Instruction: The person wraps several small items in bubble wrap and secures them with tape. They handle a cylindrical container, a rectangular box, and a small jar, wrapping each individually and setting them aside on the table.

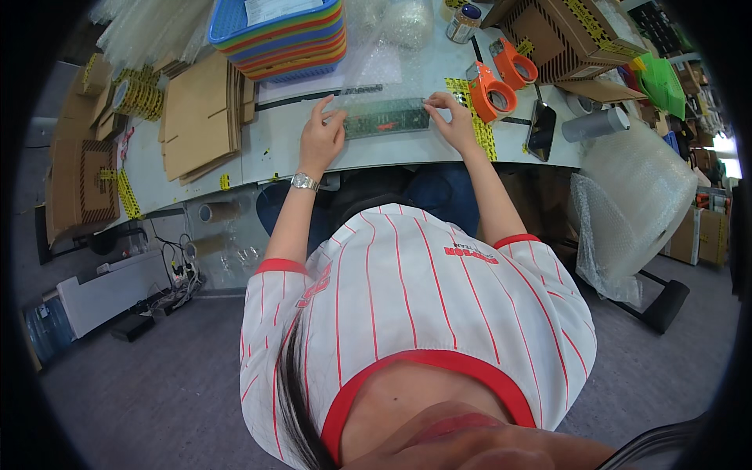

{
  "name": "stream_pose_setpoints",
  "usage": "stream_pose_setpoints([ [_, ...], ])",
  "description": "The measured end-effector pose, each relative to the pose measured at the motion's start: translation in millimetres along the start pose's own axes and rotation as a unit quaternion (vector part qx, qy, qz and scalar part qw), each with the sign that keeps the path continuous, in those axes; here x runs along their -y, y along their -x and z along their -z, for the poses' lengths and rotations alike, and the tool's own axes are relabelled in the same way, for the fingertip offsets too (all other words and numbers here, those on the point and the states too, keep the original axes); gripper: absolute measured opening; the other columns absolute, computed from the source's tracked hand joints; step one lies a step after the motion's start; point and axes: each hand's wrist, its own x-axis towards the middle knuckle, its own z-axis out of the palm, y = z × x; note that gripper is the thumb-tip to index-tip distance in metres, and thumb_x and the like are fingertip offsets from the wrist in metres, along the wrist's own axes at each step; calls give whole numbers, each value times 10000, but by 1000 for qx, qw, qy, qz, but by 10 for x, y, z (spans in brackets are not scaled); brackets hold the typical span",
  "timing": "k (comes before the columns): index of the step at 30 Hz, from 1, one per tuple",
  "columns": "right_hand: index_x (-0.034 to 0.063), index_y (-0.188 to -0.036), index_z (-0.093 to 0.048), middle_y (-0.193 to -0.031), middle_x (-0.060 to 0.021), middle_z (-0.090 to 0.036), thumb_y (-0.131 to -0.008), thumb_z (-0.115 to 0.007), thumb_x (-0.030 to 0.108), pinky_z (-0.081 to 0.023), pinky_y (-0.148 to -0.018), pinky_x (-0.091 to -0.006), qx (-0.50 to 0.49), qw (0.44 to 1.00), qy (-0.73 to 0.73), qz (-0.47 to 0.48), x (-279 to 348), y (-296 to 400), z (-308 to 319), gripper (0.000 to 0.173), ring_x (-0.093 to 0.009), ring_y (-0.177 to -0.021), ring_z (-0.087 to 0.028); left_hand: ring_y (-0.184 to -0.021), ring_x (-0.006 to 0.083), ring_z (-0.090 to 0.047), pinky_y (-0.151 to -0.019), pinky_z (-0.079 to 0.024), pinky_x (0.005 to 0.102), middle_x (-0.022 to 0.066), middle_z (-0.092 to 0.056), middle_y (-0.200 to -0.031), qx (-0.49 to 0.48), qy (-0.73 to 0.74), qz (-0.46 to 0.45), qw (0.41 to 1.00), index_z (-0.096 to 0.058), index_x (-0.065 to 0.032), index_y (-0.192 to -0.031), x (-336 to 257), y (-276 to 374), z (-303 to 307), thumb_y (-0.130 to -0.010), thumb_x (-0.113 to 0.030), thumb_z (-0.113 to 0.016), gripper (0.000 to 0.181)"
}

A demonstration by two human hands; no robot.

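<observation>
A flat dark green package (385,122) with a red mark lies crosswise near the table's front edge. Clear bubble wrap (382,73) covers it and runs away from me across the table. At the left end of the package, my left hand (323,135) has its fingers curled at the wrap's edge; the exact grip is partly hidden. My right hand (455,123) pinches the wrap between thumb and fingers at the far right corner. What is printed on the package is blurred by the wrap.
Flattened cardboard boxes (202,114) and stacked plastic baskets (282,44) stand left. Right are orange tape dispensers (492,94), a phone (541,130), a grey cylinder (593,124) and an open carton (558,44). A large bubble wrap roll (637,194) stands beside the table.
</observation>
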Motion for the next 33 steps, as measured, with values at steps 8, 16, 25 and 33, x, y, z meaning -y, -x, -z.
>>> stream_pose_setpoints([
  [8, 112, -1179, -627, -1263, -95, -617, -839, -725, 220, -431, -1037, -445, 45, 979, 186, 76, 103, -12, 34, 370, -281, -1227, -579, -1235, 289, -551, -1010, -426, 473, 127, -525, -1426, 45, -102, 28, 993, -666, -114, -1189, -76, -84, -14, -804, -181, -696, 391],
  [16, 89, -1296, -533, -1243, -108, -619, -651, -823, 253, -340, -1129, -461, 202, 957, 163, 131, -129, -206, 179, 726, -311, -1226, -561, -1251, 282, -521, -1081, -351, 475, 92, -589, -1287, 153, -103, -34, 982, -584, -106, -1277, 81, -128, -5, -716, -317, -808, 640],
  [25, 44, -1245, -613, -1210, -122, -639, -672, -844, 233, -438, -1036, -404, 242, 964, 6, -112, 78, 576, 777, 646, -292, -1180, -581, -1193, 318, -558, -1039, -419, 431, 143, -612, -1249, 227, 173, 104, 953, -583, -81, -1290, -341, 309, -37, -704, -313, -879, 696],
  [33, 21, -1251, -650, -1181, -82, -624, -802, -831, 360, -448, -961, -335, 165, 945, -146, -243, -325, 700, 638, 591, -198, -1093, -573, -1098, 293, -681, -892, -536, 374, 191, -679, -1181, 153, 303, 232, 912, -659, -9, -1252, -331, 329, -221, -788, -396, -842, 631],
])
